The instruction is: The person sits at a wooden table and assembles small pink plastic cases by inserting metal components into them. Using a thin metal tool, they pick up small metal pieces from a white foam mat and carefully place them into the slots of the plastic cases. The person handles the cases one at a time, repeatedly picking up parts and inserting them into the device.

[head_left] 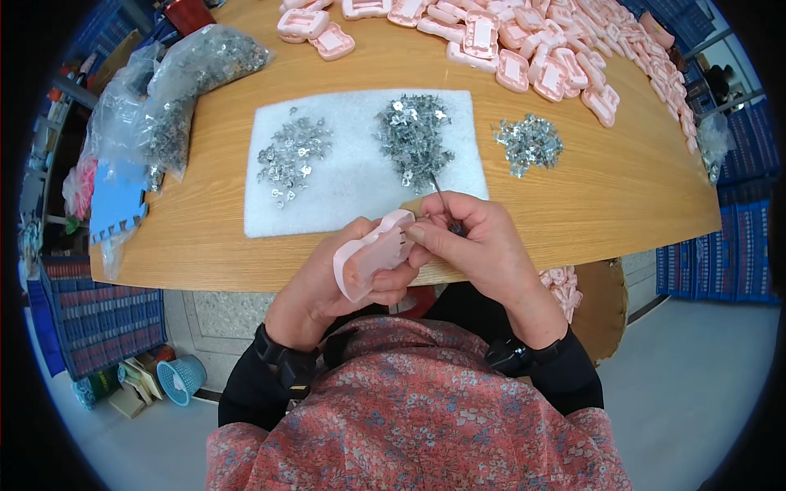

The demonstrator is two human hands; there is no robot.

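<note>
Part of the left hand point(315, 274) is hidden behind the pink case point(368, 263). The right hand point(490, 244) covers part of the thin tool point(440, 195). Beyond its fingers point(468, 209), heaped metal pieces point(413, 137) blur together.

Runs from pale pink on the held casing point(368, 260) and piled casings point(513, 71) to silver on the metal pieces point(413, 137), dark grey on the thin tool point(441, 197), white on the pad point(352, 123), brown wood grain on the table point(610, 204), black on the sleeves point(246, 385), and pinkish red, flowered blue and white, on the garment point(409, 401).
</note>
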